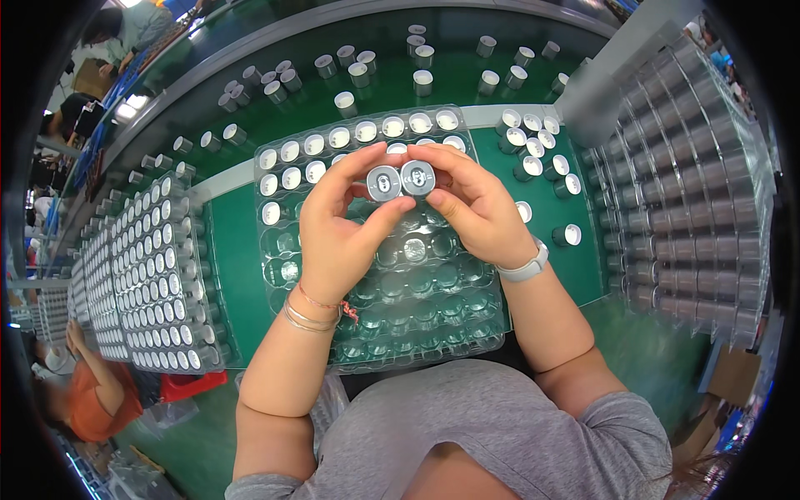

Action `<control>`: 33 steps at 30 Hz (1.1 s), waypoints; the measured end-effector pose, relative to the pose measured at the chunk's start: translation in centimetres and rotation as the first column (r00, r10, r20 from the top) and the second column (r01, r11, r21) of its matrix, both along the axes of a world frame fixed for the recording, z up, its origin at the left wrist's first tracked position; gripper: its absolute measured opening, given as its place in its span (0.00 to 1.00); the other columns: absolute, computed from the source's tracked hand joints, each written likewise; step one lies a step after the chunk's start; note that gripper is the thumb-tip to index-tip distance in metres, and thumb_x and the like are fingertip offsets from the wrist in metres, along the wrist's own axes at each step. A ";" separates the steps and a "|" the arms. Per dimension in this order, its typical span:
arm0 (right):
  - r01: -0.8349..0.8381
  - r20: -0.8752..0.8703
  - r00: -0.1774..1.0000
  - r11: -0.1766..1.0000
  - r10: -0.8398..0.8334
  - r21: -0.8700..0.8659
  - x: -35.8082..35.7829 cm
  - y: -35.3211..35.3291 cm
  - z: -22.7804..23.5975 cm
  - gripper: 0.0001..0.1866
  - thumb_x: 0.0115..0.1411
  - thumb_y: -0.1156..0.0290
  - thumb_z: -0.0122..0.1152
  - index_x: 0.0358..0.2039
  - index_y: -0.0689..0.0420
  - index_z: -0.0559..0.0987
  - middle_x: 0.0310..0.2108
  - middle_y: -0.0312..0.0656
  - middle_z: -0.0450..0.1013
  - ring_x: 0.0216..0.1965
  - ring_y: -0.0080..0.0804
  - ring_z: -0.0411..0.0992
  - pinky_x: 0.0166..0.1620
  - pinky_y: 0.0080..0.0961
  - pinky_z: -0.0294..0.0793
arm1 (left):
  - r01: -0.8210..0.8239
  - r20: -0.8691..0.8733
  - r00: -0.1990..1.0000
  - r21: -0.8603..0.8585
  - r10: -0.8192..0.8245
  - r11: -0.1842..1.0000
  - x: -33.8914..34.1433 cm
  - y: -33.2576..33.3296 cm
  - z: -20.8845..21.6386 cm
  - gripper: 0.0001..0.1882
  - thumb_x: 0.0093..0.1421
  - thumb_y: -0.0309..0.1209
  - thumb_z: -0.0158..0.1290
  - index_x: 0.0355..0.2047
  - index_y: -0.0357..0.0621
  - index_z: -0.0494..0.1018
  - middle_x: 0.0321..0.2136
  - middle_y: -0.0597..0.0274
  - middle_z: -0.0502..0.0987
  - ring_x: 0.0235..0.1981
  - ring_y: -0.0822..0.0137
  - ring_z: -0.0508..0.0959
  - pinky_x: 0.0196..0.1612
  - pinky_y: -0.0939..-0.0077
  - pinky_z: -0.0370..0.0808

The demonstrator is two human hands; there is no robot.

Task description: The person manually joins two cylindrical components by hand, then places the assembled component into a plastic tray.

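Note:
My left hand (337, 221) is closed around a small cylindrical container (384, 183), its grey printed round end turned up toward me. Pinched in my right hand (479, 204) is a matching container (418, 177), tilted the same way and side by side with the first. Both are held above a clear plastic tray (417, 296) with round pockets. White-topped containers (339, 137) fill its far rows and part of its left side; my hands hide some pockets. Bare pockets show in the near rows.
Loose containers (533, 146) stand on the green table to the right, and more (358, 73) on the green belt beyond. Filled trays (154, 275) are stacked at left, a tall tray stack (692, 192) at right. A person in orange (104, 396) is at lower left.

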State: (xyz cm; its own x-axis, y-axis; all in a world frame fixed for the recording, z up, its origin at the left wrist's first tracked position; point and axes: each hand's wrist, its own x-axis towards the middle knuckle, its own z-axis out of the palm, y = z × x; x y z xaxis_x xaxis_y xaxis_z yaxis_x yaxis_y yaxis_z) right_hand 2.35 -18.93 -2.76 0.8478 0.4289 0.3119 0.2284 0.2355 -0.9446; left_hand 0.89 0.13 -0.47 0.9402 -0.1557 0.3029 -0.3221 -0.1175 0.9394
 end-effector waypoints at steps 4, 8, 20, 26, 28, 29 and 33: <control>0.013 -0.014 1.000 1.000 -0.013 0.003 -0.1 0.1 0.1 0.23 0.65 0.79 0.49 0.61 0.64 0.64 0.56 0.44 0.64 0.58 0.33 0.65 0.60 0.31 0.64 | -0.003 -0.039 0.999 -0.012 0.003 1.000 0.0 0.0 0.0 0.30 0.51 0.18 0.62 0.54 0.37 0.67 0.47 0.53 0.76 0.51 0.64 0.74 0.55 0.70 0.70; 0.035 -0.032 0.999 0.999 -0.035 0.004 -0.3 0.2 0.4 0.22 0.65 0.77 0.50 0.60 0.64 0.66 0.53 0.42 0.65 0.56 0.30 0.65 0.58 0.29 0.65 | 0.005 -0.064 0.998 -0.074 -0.010 0.997 -0.1 -0.1 0.2 0.27 0.51 0.18 0.62 0.52 0.35 0.68 0.46 0.53 0.76 0.49 0.64 0.76 0.50 0.72 0.75; 0.133 -0.455 0.883 0.991 -0.119 -0.001 -0.4 0.6 0.5 0.16 0.67 0.68 0.51 0.51 0.62 0.71 0.35 0.41 0.73 0.29 0.23 0.73 0.30 0.18 0.71 | -0.132 -0.552 0.834 -0.219 -0.011 0.967 0.4 -1.0 0.3 0.15 0.65 0.35 0.52 0.42 0.34 0.71 0.35 0.57 0.77 0.28 0.72 0.79 0.25 0.82 0.79; 0.162 -0.552 0.828 0.984 -0.097 0.071 -0.2 0.6 0.2 0.15 0.68 0.66 0.50 0.53 0.58 0.69 0.33 0.40 0.72 0.30 0.23 0.72 0.30 0.18 0.71 | -0.100 -0.615 0.772 -0.369 -0.162 0.924 0.7 -0.5 -0.4 0.14 0.66 0.37 0.49 0.40 0.37 0.73 0.30 0.61 0.78 0.22 0.73 0.79 0.20 0.86 0.75; 0.114 -0.570 0.821 0.990 -0.045 0.086 0.1 0.5 0.1 0.15 0.68 0.66 0.49 0.53 0.58 0.70 0.34 0.37 0.73 0.31 0.22 0.72 0.32 0.16 0.70 | -0.084 -0.599 0.780 -0.386 -0.181 0.919 0.6 -0.2 -0.4 0.15 0.66 0.39 0.49 0.40 0.37 0.72 0.31 0.60 0.78 0.21 0.74 0.78 0.19 0.85 0.73; 0.111 -0.567 0.823 0.990 -0.045 0.083 0.2 0.6 0.3 0.15 0.68 0.66 0.49 0.53 0.58 0.70 0.34 0.37 0.73 0.31 0.22 0.72 0.32 0.16 0.70 | -0.068 -0.584 0.787 -0.404 -0.200 0.912 0.5 0.0 -0.3 0.17 0.66 0.41 0.50 0.41 0.37 0.72 0.32 0.60 0.78 0.21 0.75 0.76 0.18 0.85 0.72; 0.117 -0.512 0.854 0.993 -0.089 0.022 0.8 1.2 0.6 0.16 0.66 0.71 0.53 0.52 0.59 0.71 0.36 0.36 0.73 0.34 0.20 0.71 0.38 0.17 0.72 | 0.301 -0.302 0.829 -0.467 -0.470 0.831 -1.0 0.0 1.3 0.19 0.60 0.41 0.58 0.42 0.37 0.72 0.35 0.57 0.78 0.24 0.73 0.78 0.24 0.84 0.75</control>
State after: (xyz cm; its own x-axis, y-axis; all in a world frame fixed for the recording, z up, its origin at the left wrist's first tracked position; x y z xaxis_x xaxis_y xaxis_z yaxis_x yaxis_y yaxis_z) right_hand 3.10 -17.73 -2.16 0.9323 0.3259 -0.1570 -0.2561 0.2882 -0.9227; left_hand -0.16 0.13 0.87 0.8753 -0.4819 0.0406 0.1397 0.3323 0.9328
